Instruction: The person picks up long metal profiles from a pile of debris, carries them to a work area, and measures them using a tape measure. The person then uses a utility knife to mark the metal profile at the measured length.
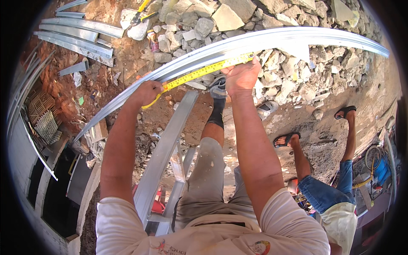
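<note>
A yellow tape measure blade [202, 71] is stretched between my two hands along a long silver metal channel [272, 37]. My left hand [147, 91] is closed over the blade and rests against the near edge of the channel; a short length of tape hangs out below the fist. Farther right, my right hand [243, 75] pinches the tape near its other visible end, with the fingers at the channel's edge. Its fingertips are partly hidden behind the hand. The channel appears to be several profiles lying together. No tape case can be made out.
Broken concrete rubble [289, 72] lies beyond and under the channel. Cut metal profiles [80, 36] are on the soil at far left. An aluminium ladder [168, 144] stands beside my leg. Another person in blue shorts [325, 191] is at the right. An opening [59, 199] lies lower left.
</note>
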The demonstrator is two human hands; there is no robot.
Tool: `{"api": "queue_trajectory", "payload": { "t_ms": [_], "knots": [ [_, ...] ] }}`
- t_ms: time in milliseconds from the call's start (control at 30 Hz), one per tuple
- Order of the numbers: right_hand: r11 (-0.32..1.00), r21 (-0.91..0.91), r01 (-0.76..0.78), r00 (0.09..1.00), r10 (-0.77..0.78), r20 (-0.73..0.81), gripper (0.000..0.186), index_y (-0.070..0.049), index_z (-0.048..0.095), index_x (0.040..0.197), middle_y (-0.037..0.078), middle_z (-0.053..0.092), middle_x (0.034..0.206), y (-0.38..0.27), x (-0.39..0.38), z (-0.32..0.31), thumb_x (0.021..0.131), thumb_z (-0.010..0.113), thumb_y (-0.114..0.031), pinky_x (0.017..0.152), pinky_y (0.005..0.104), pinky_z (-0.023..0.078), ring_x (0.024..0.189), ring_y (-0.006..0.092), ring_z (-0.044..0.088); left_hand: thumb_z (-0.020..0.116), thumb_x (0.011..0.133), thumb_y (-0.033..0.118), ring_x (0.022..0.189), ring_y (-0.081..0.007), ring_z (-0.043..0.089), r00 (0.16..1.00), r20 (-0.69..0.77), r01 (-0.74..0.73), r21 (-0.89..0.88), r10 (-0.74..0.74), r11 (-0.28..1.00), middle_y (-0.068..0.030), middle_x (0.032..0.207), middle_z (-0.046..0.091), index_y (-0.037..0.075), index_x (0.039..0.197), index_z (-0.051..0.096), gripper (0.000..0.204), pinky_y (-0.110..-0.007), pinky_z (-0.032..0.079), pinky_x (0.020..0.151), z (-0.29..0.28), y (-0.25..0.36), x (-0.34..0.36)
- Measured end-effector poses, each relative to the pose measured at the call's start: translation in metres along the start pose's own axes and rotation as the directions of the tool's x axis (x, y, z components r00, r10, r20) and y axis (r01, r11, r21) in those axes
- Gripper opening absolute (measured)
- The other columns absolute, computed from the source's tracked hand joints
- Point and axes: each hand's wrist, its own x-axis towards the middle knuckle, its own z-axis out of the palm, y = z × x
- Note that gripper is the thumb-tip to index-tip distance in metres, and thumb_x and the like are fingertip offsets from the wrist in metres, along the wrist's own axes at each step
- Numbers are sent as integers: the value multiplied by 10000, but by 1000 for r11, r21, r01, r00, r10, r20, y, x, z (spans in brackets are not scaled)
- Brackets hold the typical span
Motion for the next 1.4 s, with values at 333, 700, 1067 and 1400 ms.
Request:
{"api": "queue_trajectory", "payload": {
  "t_ms": [333, 700, 1067, 1400],
  "knots": [
    [998, -14, -56, 997, 57, 54, 563, -56, 421, 1302, 142, 550, 1247, -12, 4, -2, 920, 349, -463, 878, 537, 500, 1102, 355, 586, 560, 916, 303, 984, -337, 606, 999, -43, -14, -18, 13, 1000, -194, 1035, 651, 55, 1076, 663, 312, -396, 448, 889, 5, -9, 3],
    [999, -43, -17, 996, 21, 91, 579, -40, 411, 1290, 166, 535, 1261, -8, 5, -7, 901, 376, -467, 907, 529, 476, 1107, 351, 580, 558, 918, 304, 903, -314, 613, 997, -44, -65, -15, 64, 998, -183, 953, 655, 33, 1012, 657, 304, -390, 447, 837, 5, -10, 0],
    [1000, -30, 5, 994, -2, 106, 529, -69, 442, 1259, 143, 536, 1262, -6, 6, -11, 855, 460, -410, 890, 531, 496, 1115, 344, 574, 553, 916, 289, 796, -303, 575, 994, -79, -79, -11, 78, 997, -181, 834, 606, 22, 929, 622, 276, -403, 435, 765, 9, -12, 0],
    [999, 25, 20, 997, -22, 78, 511, -93, 452, 1264, 138, 532, 1282, -4, 7, -17, 856, 460, -401, 892, 529, 500, 1127, 337, 569, 550, 907, 291, 790, -317, 577, 997, -62, -51, 7, 51, 999, -194, 829, 608, 15, 932, 622, 286, -418, 433, 761, 9, -10, 1]
  ]
}}
